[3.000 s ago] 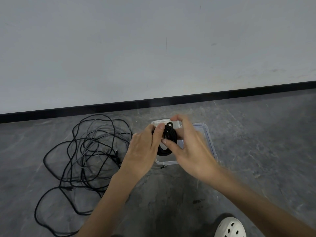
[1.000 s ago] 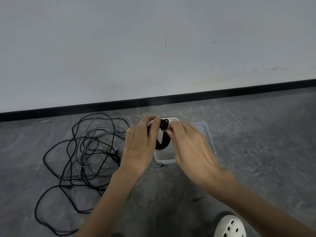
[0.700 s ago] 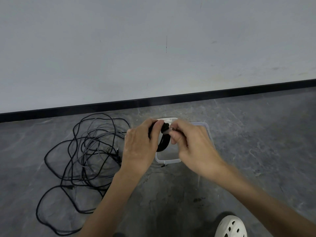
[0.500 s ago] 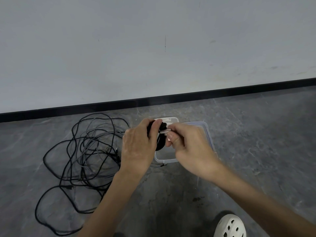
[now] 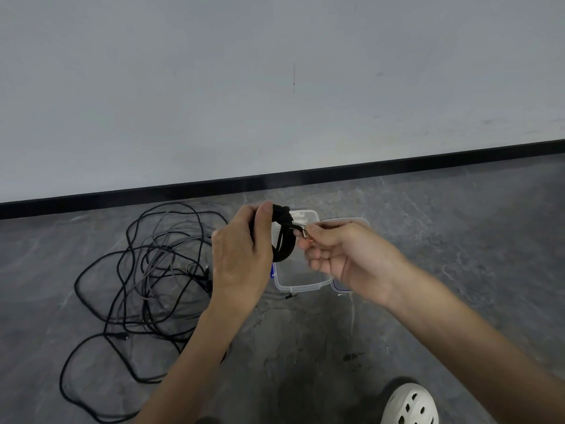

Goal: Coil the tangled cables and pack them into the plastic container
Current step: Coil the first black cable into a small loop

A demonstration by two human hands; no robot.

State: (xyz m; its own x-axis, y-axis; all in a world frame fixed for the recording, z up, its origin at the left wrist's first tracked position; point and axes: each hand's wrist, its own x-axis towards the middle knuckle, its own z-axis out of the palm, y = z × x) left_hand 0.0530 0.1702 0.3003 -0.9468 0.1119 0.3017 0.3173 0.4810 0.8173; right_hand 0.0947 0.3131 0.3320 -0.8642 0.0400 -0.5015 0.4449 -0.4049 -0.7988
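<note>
1. A small coil of black cable [image 5: 289, 244] was held in the air, just above the far-left part of a clear plastic container [image 5: 301, 287] that sat on the floor [image 5: 458, 270].
2. The coil's left side was hidden behind the left hand [image 5: 241, 255], so the number of turns could not be counted. A wrapped bunch of cable showed at its top.
3. The left hand gripped the coil, with fingers curled round it and the thumb tip pressed on top.
4. The right hand [image 5: 342, 255] pinched the cable's short free end at its plug [image 5: 301, 232], between thumb and curled fingers, just right of the coil. The plug's type was too small to make out.
5. Both hands covered much of the container; only its near rim and far corner showed clearly. A small blue mark at its near-left corner was too small to read.
6. A second clear plastic piece with a blue edge, probably the lid [image 5: 351, 221], lay touching the container's right side, mostly hidden by the right hand.
7. A loose tangle of black and grey cables [image 5: 159, 270] sprawled on the floor to the left, partly behind the left forearm.
8. The floor was grey and mottled. Beyond it ran a black skirting strip [image 5: 397, 163] under a pale wall [image 5: 275, 102].
9. A white perforated shoe [image 5: 409, 403] was cut off at the bottom edge.
</note>
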